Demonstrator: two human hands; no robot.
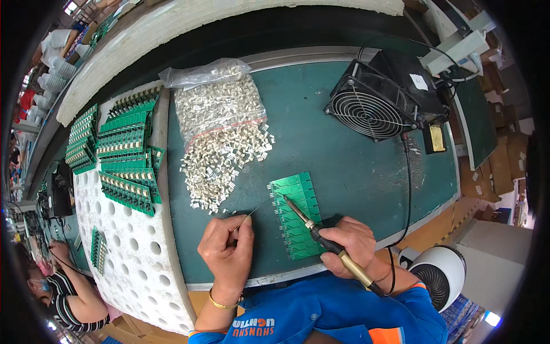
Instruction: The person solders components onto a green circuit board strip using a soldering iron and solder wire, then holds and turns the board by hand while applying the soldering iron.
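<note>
Beside the circuit board (299, 232), the left grip (227, 245) pinches thin wire (252, 212) and the right grip (352, 243) clasps a soldering iron (327, 243) whose slip might scorch the board.

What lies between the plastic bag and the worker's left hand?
In the head view, a heap of small white connectors lies on the green tabletop between the plastic bag and the left hand.

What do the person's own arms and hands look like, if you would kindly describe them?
The left hand and right hand are bare, without gloves. A slim gold-coloured bangle circles the left wrist. The short right sleeve is blue, edged with orange.
</note>
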